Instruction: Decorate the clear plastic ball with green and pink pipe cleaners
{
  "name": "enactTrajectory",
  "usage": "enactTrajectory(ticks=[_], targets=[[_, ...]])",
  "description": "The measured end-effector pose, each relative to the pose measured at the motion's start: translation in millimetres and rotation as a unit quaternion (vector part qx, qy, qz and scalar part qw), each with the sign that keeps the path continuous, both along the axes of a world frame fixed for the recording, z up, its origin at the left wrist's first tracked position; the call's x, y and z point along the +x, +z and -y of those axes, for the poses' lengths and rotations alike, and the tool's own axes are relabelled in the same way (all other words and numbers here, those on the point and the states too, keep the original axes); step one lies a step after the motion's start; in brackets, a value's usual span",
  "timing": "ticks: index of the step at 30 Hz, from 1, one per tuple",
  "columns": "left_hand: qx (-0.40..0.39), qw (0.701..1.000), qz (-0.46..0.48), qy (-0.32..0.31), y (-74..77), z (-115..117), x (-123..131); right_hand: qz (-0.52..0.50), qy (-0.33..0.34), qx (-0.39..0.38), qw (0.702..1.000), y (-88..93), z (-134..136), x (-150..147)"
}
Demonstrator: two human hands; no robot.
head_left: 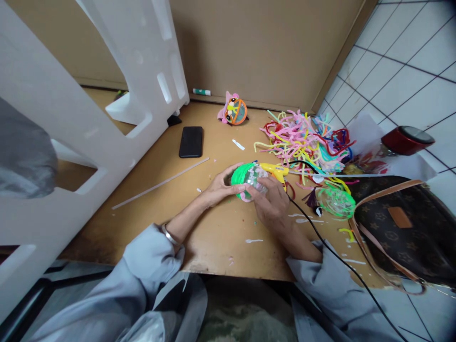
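A clear plastic bottle piece [243, 175], wound with bright green fuzzy strands over its left part, lies in my hands above the table. My left hand [221, 188] wraps round the green side, its thumb along the near edge. On the see-through right part press the bent fingers of my right hand [273, 203]. Some pink fuzz shows at the bottle's lower edge. Just behind my right hand lies a yellow glue gun [273, 169], partly hidden, with a black cord [320, 233] running past my right forearm.
Colourful pipe cleaners [302, 140] are heaped at the back right. A second green-wrapped clear piece [337, 202] sits near a brown handbag [402, 228]. A red-lidded jar [402, 142], black phone [191, 141], glue stick [160, 184], small decorated figure [235, 110] and white plastic panel [149, 95] surround the workspace.
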State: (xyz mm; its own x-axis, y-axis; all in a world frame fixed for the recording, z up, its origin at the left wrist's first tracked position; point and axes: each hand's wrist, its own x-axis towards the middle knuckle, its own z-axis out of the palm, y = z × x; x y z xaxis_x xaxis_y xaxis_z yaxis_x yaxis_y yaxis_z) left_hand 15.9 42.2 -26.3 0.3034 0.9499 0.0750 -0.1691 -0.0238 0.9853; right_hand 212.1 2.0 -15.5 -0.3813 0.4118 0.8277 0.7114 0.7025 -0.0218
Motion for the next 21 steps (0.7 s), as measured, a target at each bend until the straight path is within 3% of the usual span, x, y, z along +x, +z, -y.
enactTrajectory(ticks=[4,6,8,10,12,14,17,21], targets=[[0.001,1.000,-0.002,0.012,2.6,0,1,-0.018,0.044,-0.015,0.999,6.1,2,1],[0.009,0.999,0.028,0.013,2.1,0,2,-0.040,0.034,-0.028,0.998,8.5,0,7],[0.011,0.997,0.070,0.028,1.2,-1,2,-0.063,-0.032,-0.028,0.997,9.1,-6,16],[0.002,0.993,0.099,0.058,1.2,-4,-1,-0.046,-0.146,-0.032,0.988,7.7,-15,24],[-0.010,0.989,0.117,0.087,2.6,-7,-5,0.023,-0.261,-0.080,0.962,5.0,-25,31],[-0.010,0.986,0.129,0.107,5.1,-9,-9,0.096,-0.333,-0.157,0.925,1.7,-31,34],[-0.005,0.983,0.138,0.124,8.0,-11,-12,0.181,-0.368,-0.249,0.877,-1.9,-32,32],[-0.015,0.983,0.136,0.118,7.5,-9,-9,0.215,-0.389,-0.292,0.847,-2.6,-32,31]])
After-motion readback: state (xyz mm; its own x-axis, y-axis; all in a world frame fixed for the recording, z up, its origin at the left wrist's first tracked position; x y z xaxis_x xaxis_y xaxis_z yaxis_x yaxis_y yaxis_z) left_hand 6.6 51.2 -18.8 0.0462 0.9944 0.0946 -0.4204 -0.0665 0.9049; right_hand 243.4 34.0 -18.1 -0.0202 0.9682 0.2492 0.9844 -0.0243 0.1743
